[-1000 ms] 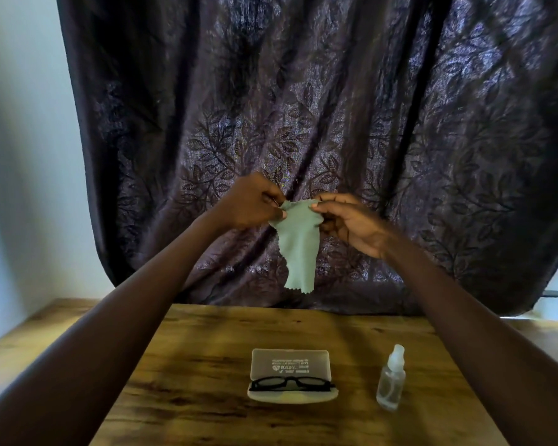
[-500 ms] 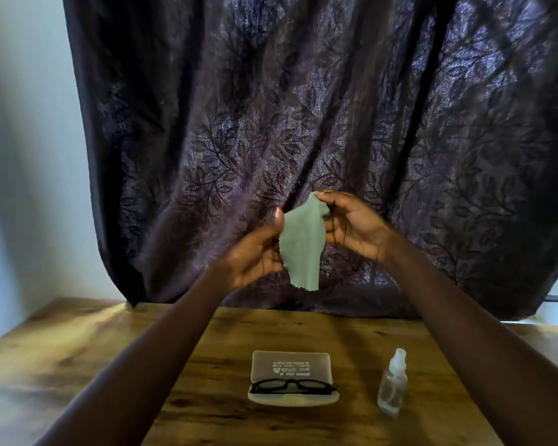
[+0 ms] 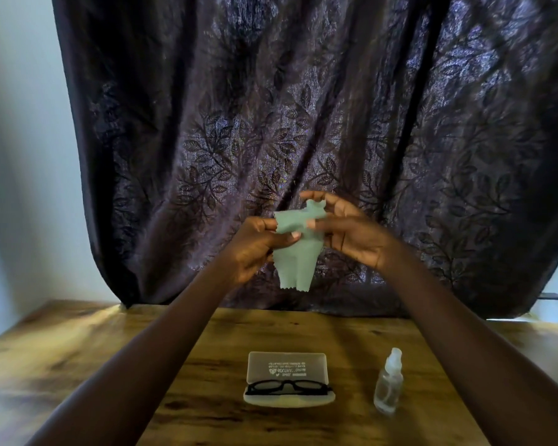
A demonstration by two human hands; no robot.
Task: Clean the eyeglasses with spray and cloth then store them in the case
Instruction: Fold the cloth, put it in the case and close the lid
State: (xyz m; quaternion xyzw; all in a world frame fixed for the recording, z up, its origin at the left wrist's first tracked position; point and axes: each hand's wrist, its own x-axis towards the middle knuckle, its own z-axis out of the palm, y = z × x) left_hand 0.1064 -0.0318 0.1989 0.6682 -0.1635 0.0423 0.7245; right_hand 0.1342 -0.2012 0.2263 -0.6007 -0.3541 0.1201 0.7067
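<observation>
eyeglasses (image 3: 287,386) sit in the open case (image 3: 287,378) on the surface (image 3: 207,413), spray bottle (image 3: 388,386) just beside it. further out, left hand (image 3: 255,249) and right hand (image 3: 351,235) both pinch the cloth (image 3: 295,252) in midair. i'd spread it flat first so a clean, unbunched patch meets the lenses.

A home room: leaf-patterned curtain (image 3: 303,140) behind a wooden table (image 3: 62,365).

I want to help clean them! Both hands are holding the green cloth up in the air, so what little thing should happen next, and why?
Probably free the right hand and reach down for the spray bottle. Both hands hold the cloth, while the eyeglasses lie untouched in the open case.
</observation>
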